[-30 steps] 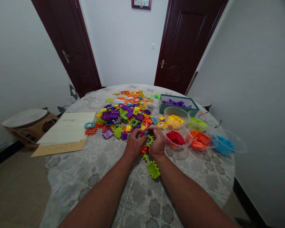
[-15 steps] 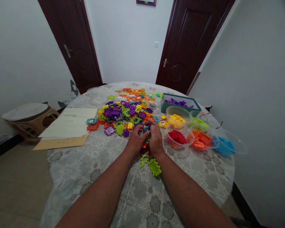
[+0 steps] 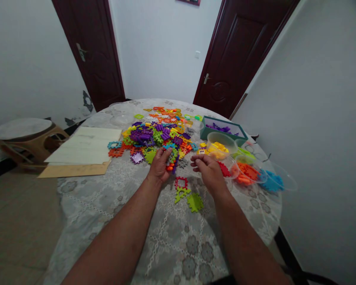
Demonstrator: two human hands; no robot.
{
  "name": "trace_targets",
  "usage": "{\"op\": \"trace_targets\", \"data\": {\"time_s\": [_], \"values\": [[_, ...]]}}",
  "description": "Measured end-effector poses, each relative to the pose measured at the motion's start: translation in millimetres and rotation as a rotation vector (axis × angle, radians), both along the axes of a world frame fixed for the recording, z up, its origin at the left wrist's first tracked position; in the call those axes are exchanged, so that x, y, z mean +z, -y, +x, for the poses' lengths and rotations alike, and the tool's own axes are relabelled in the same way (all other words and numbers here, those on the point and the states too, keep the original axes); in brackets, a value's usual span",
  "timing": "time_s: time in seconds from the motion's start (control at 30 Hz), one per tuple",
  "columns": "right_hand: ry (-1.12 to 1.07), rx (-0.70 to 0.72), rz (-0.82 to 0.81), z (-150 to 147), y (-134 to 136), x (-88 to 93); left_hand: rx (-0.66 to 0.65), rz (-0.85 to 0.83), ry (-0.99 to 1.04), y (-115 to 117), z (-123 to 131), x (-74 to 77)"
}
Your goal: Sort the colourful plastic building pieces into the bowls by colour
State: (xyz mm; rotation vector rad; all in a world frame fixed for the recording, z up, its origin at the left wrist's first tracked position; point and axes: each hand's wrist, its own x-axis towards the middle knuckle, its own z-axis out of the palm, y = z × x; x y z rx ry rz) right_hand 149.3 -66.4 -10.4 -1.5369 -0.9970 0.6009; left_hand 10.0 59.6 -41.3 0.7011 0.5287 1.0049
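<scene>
My left hand [image 3: 160, 165] is closed on several small plastic pieces, with blue, green, orange and purple showing at its fingers. It is at the near edge of a mixed pile of gear-edged pieces [image 3: 145, 136]. My right hand [image 3: 208, 168] hovers to the right, beside the tub of red pieces [image 3: 224, 169]; its fingers are bent, and whether anything is between them is too small to tell. A grey piece [image 3: 183, 162] lies between the hands. Nearer me are a red square frame [image 3: 181, 182], a green triangular piece [image 3: 181, 194] and a green square piece [image 3: 195, 202].
Clear tubs hold yellow [image 3: 218, 148], orange [image 3: 247, 173] and blue pieces [image 3: 272, 181] at the right. Behind them stands a green box [image 3: 222, 128] with purple pieces. Papers [image 3: 83, 145] lie at the left of the round table [image 3: 172, 245]. A stool [image 3: 26, 138] is beyond.
My hands, together before, are now apart. The right one has moved right toward the tubs; the left keeps pieces in its fingers. The red frame is now uncovered, and the view has shifted slightly.
</scene>
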Motion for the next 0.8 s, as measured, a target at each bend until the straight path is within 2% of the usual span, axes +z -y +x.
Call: {"op": "trace_targets", "data": {"time_s": [0.1,0.17,0.23,0.33,0.5,0.63,0.7,0.8], "values": [[0.437,0.116,-0.213,-5.7,39.7,13.4,-0.004,-0.004,0.013,-1.9,-1.5,0.7],[0.67,0.171,-0.34,-15.4,65.5,15.2,-0.018,-0.009,0.022,-2.7,-1.2,0.7],[0.775,0.213,-0.457,-27.0,85.6,11.6,-0.031,-0.008,0.019,-3.6,-0.7,0.6],[0.773,0.236,-0.549,-39.3,102.1,1.8,-0.041,-0.008,0.005,-4.9,-0.6,1.3],[0.68,0.241,-0.465,-38.7,113.2,-6.3,-0.039,-0.01,-0.007,-5.4,-2.0,4.7],[0.612,0.287,-0.288,-21.5,124.9,7.7,-0.032,-0.018,-0.031,-6.3,-2.3,5.6],[0.643,0.231,-0.201,0.1,127.7,21.9,-0.025,-0.01,-0.038,-6.9,-2.0,5.6],[0.799,0.041,-0.114,56.3,118.8,43.9,-0.032,0.01,-0.05,-7.3,-1.3,5.8]]}}
